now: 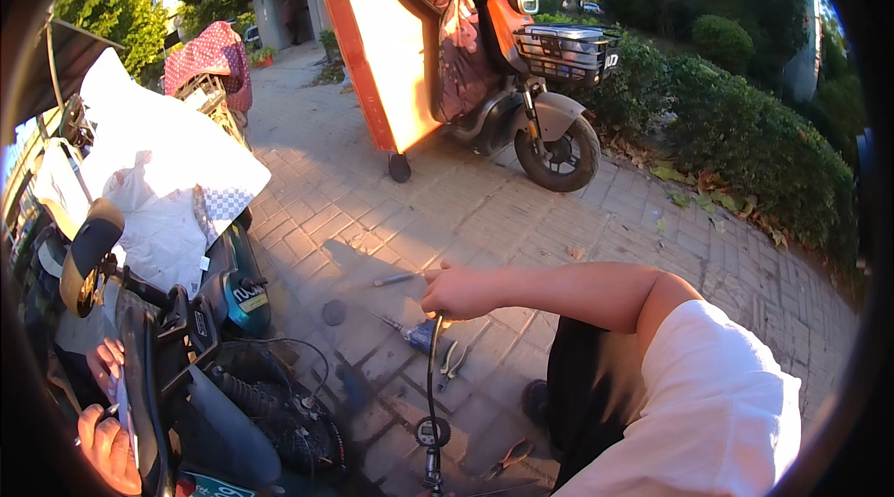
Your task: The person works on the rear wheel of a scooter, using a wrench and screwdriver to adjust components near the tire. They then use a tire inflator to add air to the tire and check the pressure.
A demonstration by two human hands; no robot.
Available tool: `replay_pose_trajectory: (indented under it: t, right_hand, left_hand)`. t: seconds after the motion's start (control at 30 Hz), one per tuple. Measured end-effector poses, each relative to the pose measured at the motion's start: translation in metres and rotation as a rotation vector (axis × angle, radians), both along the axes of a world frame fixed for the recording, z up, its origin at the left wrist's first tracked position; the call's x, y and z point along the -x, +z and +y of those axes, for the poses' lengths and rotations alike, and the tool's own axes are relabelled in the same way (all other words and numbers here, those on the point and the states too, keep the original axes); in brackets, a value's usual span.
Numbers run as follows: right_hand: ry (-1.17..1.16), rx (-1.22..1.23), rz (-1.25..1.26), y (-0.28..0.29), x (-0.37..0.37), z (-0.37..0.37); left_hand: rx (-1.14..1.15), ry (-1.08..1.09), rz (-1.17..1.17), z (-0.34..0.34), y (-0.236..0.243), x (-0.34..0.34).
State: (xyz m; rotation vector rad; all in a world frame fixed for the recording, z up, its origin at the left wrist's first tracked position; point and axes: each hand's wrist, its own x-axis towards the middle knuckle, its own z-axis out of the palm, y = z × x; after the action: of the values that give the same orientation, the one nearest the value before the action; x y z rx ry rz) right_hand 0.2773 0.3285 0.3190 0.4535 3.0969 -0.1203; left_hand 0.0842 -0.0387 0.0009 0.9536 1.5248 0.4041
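**Right fingers (pixel 438 298) on black hose (pixel 430 371), left unconfirmed**

My right fingers are closed around the upper end of the hose, arm coming in from the right in a white sleeve (pixel 694 394). Hose drops from my grip toward the near side, down to a round gauge (pixel 432 432). Can't tell if the gauge hangs or rests on something.

Two sets of fingers at the near left edge: upper fingers (pixel 110 351) and lower fingers (pixel 97 446), both by a dark vehicle (pixel 147 376). Can't tell which, if either, are mine, nor what they grip.

On the paving (pixel 503 236): grey rod (pixel 394 280) just left of my right fingers, dark disc (pixel 333 313) farther left, blue tool (pixel 419 336) just nearer to me. Yellow-gripped pliers (pixel 453 363) lie right of the hose; orange-handled pliers (pixel 513 454) right of the gauge.

Far side: orange scooter (pixel 508 24) with black front basket (pixel 563 52), hedge (pixel 745 110) to its right. Far left: white sheet (pixel 177 152) over another load.
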Motion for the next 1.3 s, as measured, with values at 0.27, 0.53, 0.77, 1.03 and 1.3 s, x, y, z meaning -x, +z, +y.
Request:
replay_pose_trajectory:
  t: [0.27, 0.53, 0.77, 1.03, 1.3]
  right_hand:
    - [-0.071, -0.233, 0.33, 0.014, -0.001, -0.008]
    - [-0.227, 0.104, 0.369, 0.023, 0.009, -0.041]
    - [-0.247, 0.85, 0.435, 0.018, 0.027, -0.063]
    - [-0.373, 1.324, 0.733, 0.022, 0.063, -0.065]
    - [-0.558, 1.485, 0.553, 0.012, 0.114, -0.066]
  left_hand:
    - [-0.12, -0.355, -0.078, -0.009, 0.007, -0.029]
    - [-0.178, -0.599, -0.265, 0.001, 0.039, -0.055]
    - [-0.328, -0.145, -0.113, 0.041, 0.124, -0.027]
    - [-0.71, -0.049, 0.088, 0.003, 0.314, 0.005]
    - [-0.275, 0.534, 0.182, 0.031, 0.262, -0.043]
